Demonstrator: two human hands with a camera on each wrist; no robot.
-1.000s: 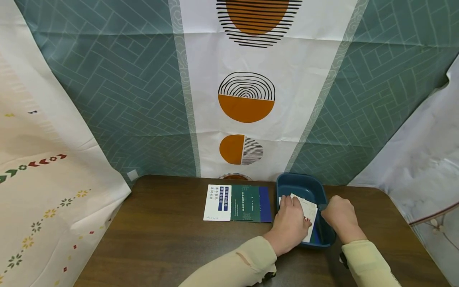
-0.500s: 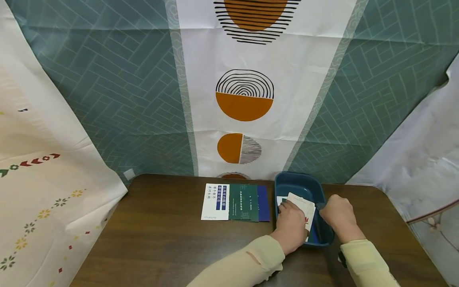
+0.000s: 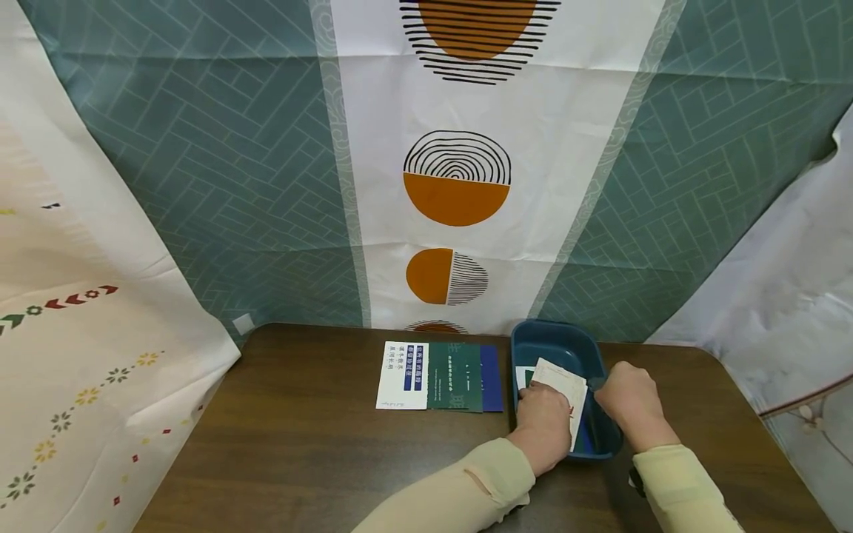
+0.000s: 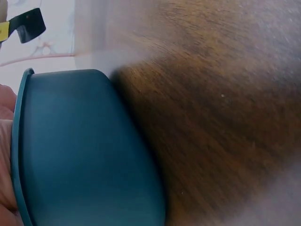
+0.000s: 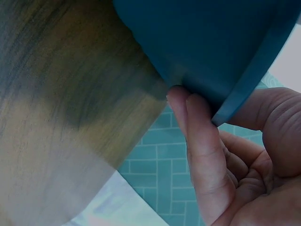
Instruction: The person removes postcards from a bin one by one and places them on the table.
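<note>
Brown-wood desk (image 3: 320,451); teal/white cloth (image 3: 266,163) hung behind, pale drapes (image 3: 773,318) at both sides. My R grip (image 3: 626,403) pinches the blue bin (image 3: 556,342) by its rim; L grip (image 3: 543,426) is over cards (image 3: 566,385) in the bin, fingertips hidden, can't tell if clamped. Overlapping leaflets (image 3: 455,377) (white/green/blue) lie nr the bin.

Left hand (image 3: 545,420) and right hand (image 3: 629,403) bare. Left sleeve (image 3: 460,485) behind its hand: long, pale cream-yellow, loose cuff, small slit or fold near the cuff. Right sleeve (image 3: 680,481) behind its hand: same pale yellow. Dark wrist piece (image 3: 636,483) beside right cuff, details too small.
</note>
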